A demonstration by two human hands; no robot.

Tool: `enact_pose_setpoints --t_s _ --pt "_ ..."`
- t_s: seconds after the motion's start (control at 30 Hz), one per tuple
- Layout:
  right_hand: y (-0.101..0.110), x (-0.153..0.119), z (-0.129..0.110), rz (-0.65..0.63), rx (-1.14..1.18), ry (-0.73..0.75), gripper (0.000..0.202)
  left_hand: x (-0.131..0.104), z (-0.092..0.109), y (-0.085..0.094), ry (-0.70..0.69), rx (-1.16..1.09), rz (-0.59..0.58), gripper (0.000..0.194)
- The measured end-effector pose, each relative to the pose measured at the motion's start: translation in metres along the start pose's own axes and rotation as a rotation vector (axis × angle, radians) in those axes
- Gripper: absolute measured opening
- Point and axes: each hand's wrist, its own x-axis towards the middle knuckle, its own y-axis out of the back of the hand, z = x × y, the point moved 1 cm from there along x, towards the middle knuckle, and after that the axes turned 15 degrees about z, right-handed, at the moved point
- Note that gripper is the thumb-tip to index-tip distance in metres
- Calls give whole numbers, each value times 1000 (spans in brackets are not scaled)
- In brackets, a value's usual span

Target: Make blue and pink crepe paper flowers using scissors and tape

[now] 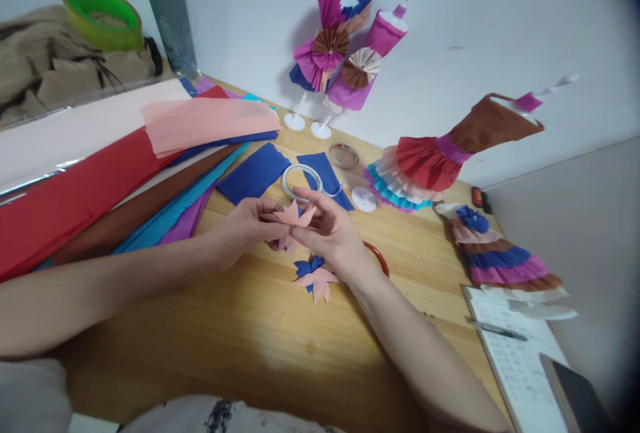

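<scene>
Both of my hands meet over the wooden table around a pink and blue crepe paper flower (295,214) with pointed petals. My left hand (250,225) pinches the flower's left side between thumb and fingers. From the right, my right hand (333,230) grips it with the thumb across the petals, its index finger raised along the top. Just below lie more cut flower pieces, a pink one (319,281) and a blue one (309,265). Behind my hands a white tape roll (289,183) rests beside blue paper strips (255,172).
Folded crepe paper sheets (90,180) spread across the left. Small mannequins in paper dresses (333,46) stand at the back wall; another mannequin (450,153) leans at the right. A notebook (515,353) with a pen (500,331) lies front right. A red-handled tool (379,256) is partly behind my right wrist.
</scene>
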Motion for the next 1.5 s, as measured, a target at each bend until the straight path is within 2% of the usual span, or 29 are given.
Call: enact_pose_setpoints --t_s 0.13,0.3,0.47,0.57,0.8,0.9,1.03,1.13,1.27,1.5 --pt "-2 0 -2 62 -66 31 49 -1 0 -2 32 -21 14 8" --pt "-2 0 -4 64 -67 -22 46 0 -1 -1 69 -23 20 11" --pt "1 3 -6 48 -35 -83 47 0 0 1 97 -10 -70 13" --pt "3 4 -6 52 -5 -103 48 0 7 2 61 42 -123 16" --pt "2 3 -5 -35 -25 -136 50 3 18 2 -58 268 -101 9" --pt "3 2 -5 -92 -37 -113 47 4 18 4 -43 313 -168 15" --pt "7 1 -6 -189 25 -118 35 3 16 5 58 187 -279 19" --pt "9 2 -6 -202 51 -118 30 2 14 6 113 122 -255 13" --pt "14 5 -5 -135 59 -96 31 3 10 7 95 84 -192 12" --pt "26 9 -13 -75 -67 -29 30 2 7 6 82 46 0 21"
